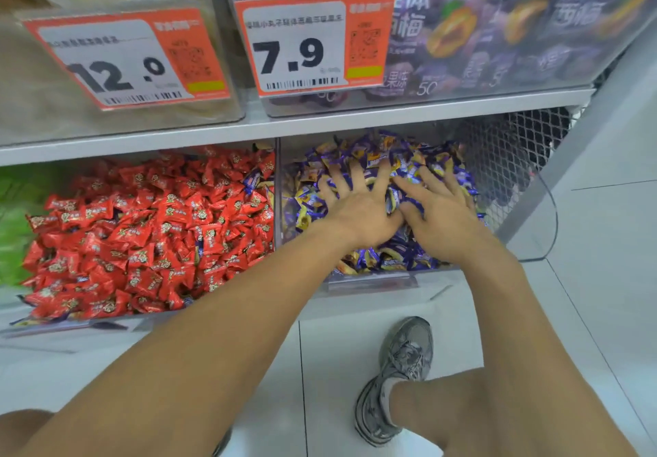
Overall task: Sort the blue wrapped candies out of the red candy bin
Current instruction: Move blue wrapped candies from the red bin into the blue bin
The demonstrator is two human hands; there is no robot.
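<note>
- Fingers (355,175) of the left hand (359,207) were spread wide and pressed palm-down onto the heap of blue wrapped candies (398,158); nothing visibly pinched between them.
- Fingers (437,183) of the right hand (444,222) were likewise splayed flat on the same heap, just beside the left hand at its 3 o'clock, the two thumbs close to touching; whether a candy was caught under either palm could not be told.
- Both hands lay inside the clear blue candy bin (373,280), in the middle of the frame; both bare forearms reached in from 6 o'clock.
- At 9 o'clock of the hands, across a clear divider, sat the red candy bin (71,325), heaped with red wrapped candies (149,229).
- One stray blue candy (253,180) showed on top of the red heap near its 2 o'clock corner, hard by the divider; a few more blue slivers peeked between the red wrappers lower down.
- Green packets (14,215) filled the blurred edge at 9 o'clock of the red bin.
- Above, at 12 o'clock, a shelf (320,119) carried two clear bins with orange price tags, one reading 12.0 (121,62), the other 7.9 (305,44), the latter before purple packets (497,26).
- At 6 o'clock, a grey sneaker (394,378) stood on the white tiled floor (604,243).
</note>
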